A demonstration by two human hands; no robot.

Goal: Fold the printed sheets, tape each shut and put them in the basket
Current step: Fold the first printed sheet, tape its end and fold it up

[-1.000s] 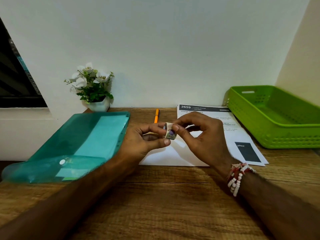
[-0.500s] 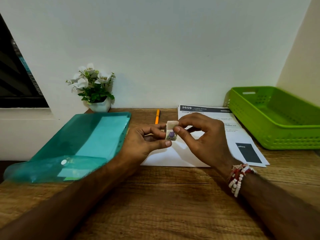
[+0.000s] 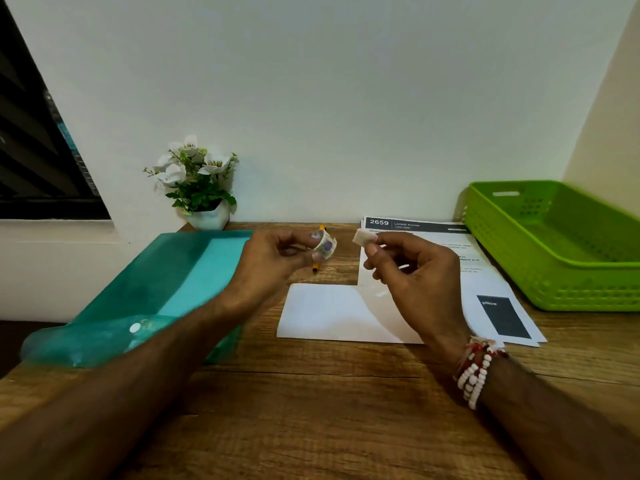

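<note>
My left hand (image 3: 273, 258) holds a small patterned tape roll (image 3: 325, 244) between thumb and fingertips above the desk. My right hand (image 3: 412, 271) pinches a short torn piece of tape (image 3: 363, 236), a little apart from the roll. Below both hands lies a folded white sheet (image 3: 322, 311) with its blank side up. A stack of printed sheets (image 3: 485, 271) headed "2659 LIVING ROOM" lies to the right of it, partly under my right hand. The green plastic basket (image 3: 554, 271) stands at the far right with nothing visible inside.
A translucent teal document folder (image 3: 149, 292) lies at the left. An orange pen (image 3: 317, 266) lies behind my left hand. A small white pot of flowers (image 3: 197, 188) stands against the wall. The wooden desk (image 3: 329, 410) meets the wall at the back.
My hands were together at the tape roll; now they have drawn apart. The right hand has come away with a torn piece of tape while the left keeps the roll.
</note>
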